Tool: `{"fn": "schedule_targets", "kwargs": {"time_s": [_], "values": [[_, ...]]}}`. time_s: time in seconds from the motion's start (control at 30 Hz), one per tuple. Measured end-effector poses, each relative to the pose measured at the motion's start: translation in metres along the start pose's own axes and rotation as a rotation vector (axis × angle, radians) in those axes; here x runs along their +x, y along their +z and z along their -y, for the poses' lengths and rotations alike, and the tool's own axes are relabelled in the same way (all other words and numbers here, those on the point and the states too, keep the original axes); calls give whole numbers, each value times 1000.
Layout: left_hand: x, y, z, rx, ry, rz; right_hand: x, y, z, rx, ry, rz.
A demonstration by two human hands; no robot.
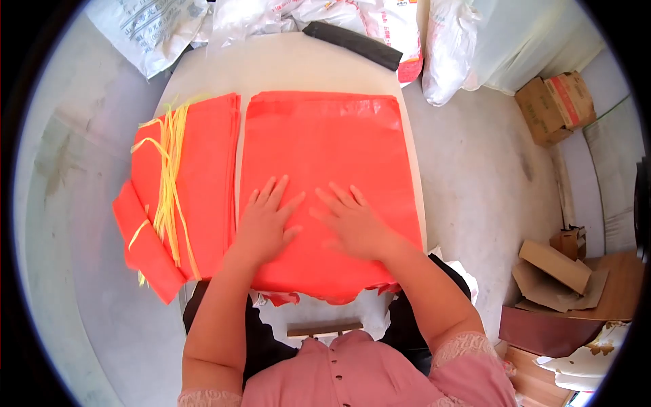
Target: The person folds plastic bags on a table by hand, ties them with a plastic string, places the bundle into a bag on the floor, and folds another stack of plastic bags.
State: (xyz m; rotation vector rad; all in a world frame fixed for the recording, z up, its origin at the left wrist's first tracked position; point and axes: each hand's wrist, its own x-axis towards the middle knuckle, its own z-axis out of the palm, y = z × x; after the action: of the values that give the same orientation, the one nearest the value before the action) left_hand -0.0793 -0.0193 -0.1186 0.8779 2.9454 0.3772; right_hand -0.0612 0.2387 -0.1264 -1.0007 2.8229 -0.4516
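Observation:
A stack of red plastic sheets or bags [325, 142] lies flat in front of me, its near edge ragged and hanging over the table edge. On its left half rests my left hand [266, 220], palm down with the fingers spread. My right hand [356, 224] lies on the right half, fingers spread too and slightly blurred. Neither hand holds anything. Left of the stack is a second red pile [210, 156], with a bunch of yellow ties [169, 176] across it. A rolled red bundle [146, 244], bound with a yellow tie, sits at that pile's lower left.
The pale table [271, 64] has a rounded far end. A black roll [352, 45] lies there, with white plastic sacks [319, 12] behind it. Cardboard boxes [556, 107] stand on the floor at right, and an opened carton [556, 271] sits on a brown surface.

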Motion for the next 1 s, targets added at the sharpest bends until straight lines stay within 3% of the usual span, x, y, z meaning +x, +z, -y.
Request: {"fn": "schedule_targets", "kwargs": {"time_s": [0.37, 0.57, 0.77, 1.0], "values": [[0, 0, 2, 110, -105, -56, 6, 2, -10, -72, 167, -185], [-7, 2, -12, -57, 56, 32, 2, 0, 8, -25, 55, -172], [-9, 8, -10, -19, 81, 26, -1, 2, 4, -64, 68, -133], [-9, 5, -8, 8, 42, 29, -44, -14, 21, 164, -124, 97]]}}
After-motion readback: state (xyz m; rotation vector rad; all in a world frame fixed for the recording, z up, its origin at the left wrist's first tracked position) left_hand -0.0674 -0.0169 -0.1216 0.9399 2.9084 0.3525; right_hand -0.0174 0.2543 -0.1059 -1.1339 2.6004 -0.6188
